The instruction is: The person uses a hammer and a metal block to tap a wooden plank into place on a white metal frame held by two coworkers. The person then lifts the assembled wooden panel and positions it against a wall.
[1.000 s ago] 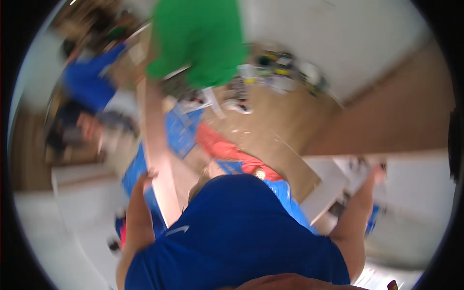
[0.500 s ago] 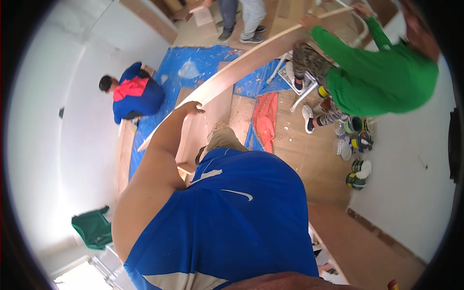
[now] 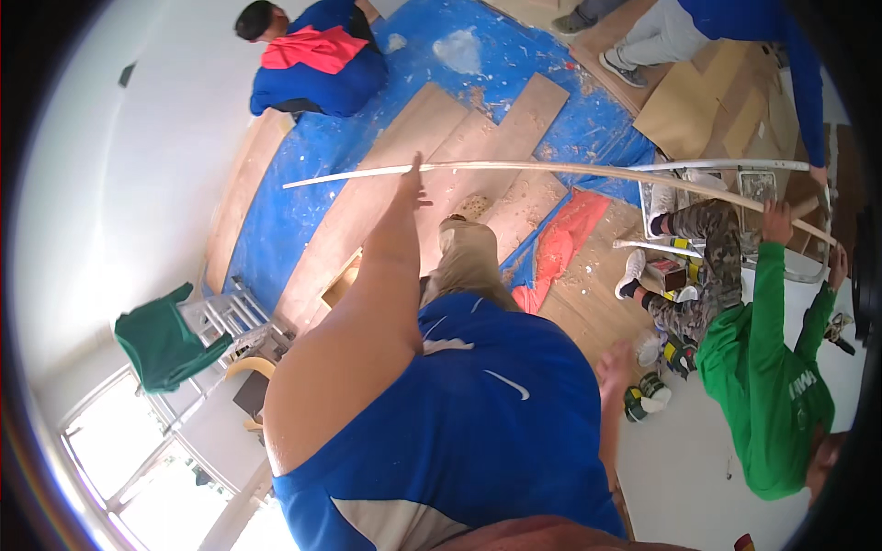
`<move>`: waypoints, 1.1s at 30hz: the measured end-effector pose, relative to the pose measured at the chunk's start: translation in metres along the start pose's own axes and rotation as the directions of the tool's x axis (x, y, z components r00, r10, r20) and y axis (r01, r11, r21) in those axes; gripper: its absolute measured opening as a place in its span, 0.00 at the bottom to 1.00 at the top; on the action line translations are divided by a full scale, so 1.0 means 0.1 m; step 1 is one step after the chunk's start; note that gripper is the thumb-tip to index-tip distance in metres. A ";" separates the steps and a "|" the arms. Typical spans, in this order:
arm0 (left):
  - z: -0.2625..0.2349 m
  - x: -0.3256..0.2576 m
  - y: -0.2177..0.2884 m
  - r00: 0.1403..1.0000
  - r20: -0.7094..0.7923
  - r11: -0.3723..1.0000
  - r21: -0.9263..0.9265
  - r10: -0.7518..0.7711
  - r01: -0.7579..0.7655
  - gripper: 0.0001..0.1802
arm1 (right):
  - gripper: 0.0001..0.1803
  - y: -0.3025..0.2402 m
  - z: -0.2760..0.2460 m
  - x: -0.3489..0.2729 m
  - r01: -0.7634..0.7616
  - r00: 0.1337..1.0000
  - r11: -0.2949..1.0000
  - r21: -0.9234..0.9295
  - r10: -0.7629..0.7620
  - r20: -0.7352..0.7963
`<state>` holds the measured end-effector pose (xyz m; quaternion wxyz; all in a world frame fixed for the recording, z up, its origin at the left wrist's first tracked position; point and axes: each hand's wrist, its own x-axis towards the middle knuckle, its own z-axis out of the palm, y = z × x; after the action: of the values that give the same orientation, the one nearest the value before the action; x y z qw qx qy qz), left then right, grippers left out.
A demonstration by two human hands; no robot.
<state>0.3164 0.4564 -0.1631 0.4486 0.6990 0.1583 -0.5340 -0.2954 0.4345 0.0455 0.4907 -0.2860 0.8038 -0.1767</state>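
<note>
A long thin wooden board, seen nearly edge-on, runs across the view from the left to the far right. My left hand grips it near its left end, with a finger above the edge and others below. At the right end, a person in a green top holds the same board with both hands. My right hand is beside my right hip, away from the board, a little blurred. Its fingers are loosely bent, with nothing seen in them.
Planks with sawdust lie on a blue sheet ahead. An orange-red sheet, paint cans and a white metal frame are right. A crouching person is far left; a stepladder stands left.
The view has turned right, and the board now lies across it instead of diagonally. The person in green appears lower at the right. My right hand has come into view.
</note>
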 end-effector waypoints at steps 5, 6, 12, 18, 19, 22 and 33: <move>-1.31 0.77 -0.32 0.991 -0.099 0.915 -0.401 -0.088 0.041 0.63 | 0.54 -1.71 1.60 1.31 0.007 0.946 0.991 0.137 -0.051 0.321; -1.29 0.92 -0.37 0.996 -0.034 0.905 -0.422 -0.077 0.056 0.62 | 0.53 -1.92 1.82 1.50 0.059 0.945 0.980 0.191 -0.116 0.305; -1.46 1.58 -0.45 0.908 -0.133 0.759 -0.604 -0.397 0.244 0.50 | 0.28 -2.58 3.13 1.66 0.144 0.988 0.902 0.407 -0.152 -0.012; -1.17 1.42 -0.37 0.990 -0.039 0.804 -0.588 -0.133 0.085 0.39 | 0.24 -2.60 3.06 1.58 0.037 0.998 0.945 0.324 -0.054 0.045; -1.14 1.41 -0.33 0.990 -0.014 0.768 -0.633 -0.138 0.098 0.37 | 0.23 -2.65 3.04 1.52 0.024 0.999 0.965 0.261 -0.035 0.039; -1.25 1.64 -0.31 0.996 0.024 0.779 -0.622 -0.087 0.083 0.29 | 0.21 -2.81 3.05 1.43 0.014 0.995 0.983 0.181 -0.031 0.095; -1.49 1.36 -0.60 0.986 0.033 0.752 -0.643 -0.162 0.146 0.21 | 0.19 -2.47 2.79 1.38 0.058 0.986 0.926 0.374 -0.111 0.121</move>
<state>0.4159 0.5725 -0.3070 0.6131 0.4942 0.3939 -0.4740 -0.0254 0.1552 -0.0368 0.5828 -0.2349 0.7067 -0.3253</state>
